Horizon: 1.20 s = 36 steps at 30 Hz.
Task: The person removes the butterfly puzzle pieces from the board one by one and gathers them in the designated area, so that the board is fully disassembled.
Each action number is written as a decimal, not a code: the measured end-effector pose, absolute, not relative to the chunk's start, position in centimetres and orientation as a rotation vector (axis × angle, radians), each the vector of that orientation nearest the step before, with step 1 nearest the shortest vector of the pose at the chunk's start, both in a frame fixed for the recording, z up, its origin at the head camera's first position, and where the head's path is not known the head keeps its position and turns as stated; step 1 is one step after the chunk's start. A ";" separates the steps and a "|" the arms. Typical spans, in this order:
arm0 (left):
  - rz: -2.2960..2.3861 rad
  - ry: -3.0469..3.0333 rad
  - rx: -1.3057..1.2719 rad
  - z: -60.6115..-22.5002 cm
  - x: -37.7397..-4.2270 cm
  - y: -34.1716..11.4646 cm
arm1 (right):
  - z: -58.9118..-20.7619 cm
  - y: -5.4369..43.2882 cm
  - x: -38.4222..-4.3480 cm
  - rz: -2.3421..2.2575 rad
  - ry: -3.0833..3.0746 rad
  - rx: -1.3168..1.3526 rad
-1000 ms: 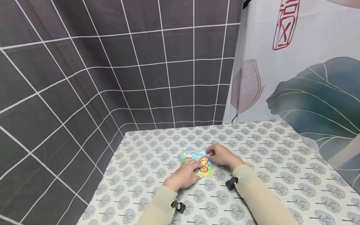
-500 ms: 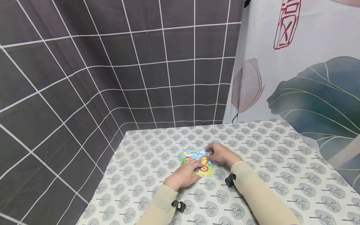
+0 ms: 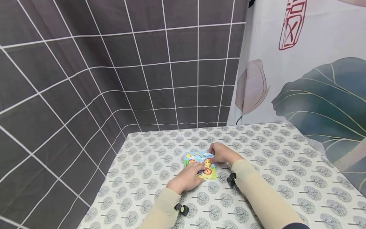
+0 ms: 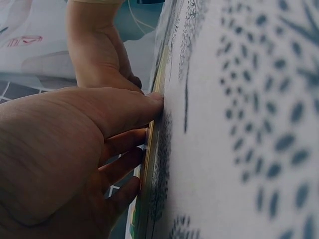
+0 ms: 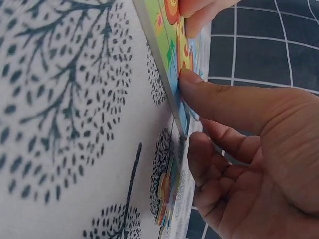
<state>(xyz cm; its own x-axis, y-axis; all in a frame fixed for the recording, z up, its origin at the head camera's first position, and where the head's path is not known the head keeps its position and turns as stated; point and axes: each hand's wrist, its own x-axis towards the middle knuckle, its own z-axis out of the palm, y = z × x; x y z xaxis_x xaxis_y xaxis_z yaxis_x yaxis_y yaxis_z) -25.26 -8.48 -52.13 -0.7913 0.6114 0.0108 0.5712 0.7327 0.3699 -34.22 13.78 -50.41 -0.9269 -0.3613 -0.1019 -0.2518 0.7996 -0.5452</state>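
A colourful jigsaw puzzle with a butterfly, sun and rainbow lies flat on the patterned cloth. My left hand rests over its lower left part, fingers stretched across the butterfly and thumb near the front edge; it covers part of the picture. In the left wrist view, the left thumb touches the puzzle's edge. My right hand is at the upper right corner. Its thumb touches the puzzle's face, the other fingers are curled, and a pale blue puzzle piece shows between thumb and forefinger, partly hidden.
A tree-patterned cloth covers the table. In the right wrist view, a loose colourful piece lies on the cloth beside the puzzle. A dark gridded curtain stands behind and at left, a floral curtain at right.
My right hand has shifted slightly at the puzzle's upper right corner, its wrist and forearm moving a little left and up. The left hand stays in place on the puzzle.
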 end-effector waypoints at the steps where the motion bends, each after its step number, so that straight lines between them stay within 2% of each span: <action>1: 0.548 2.819 0.966 -52.1 -25.3 -8.5 | -50.3 13.7 -34.3 -0.821 2.786 -0.474; 36: 0.573 2.806 0.971 -52.3 -25.2 -8.3 | -51.4 14.2 -34.7 -1.116 2.739 -0.494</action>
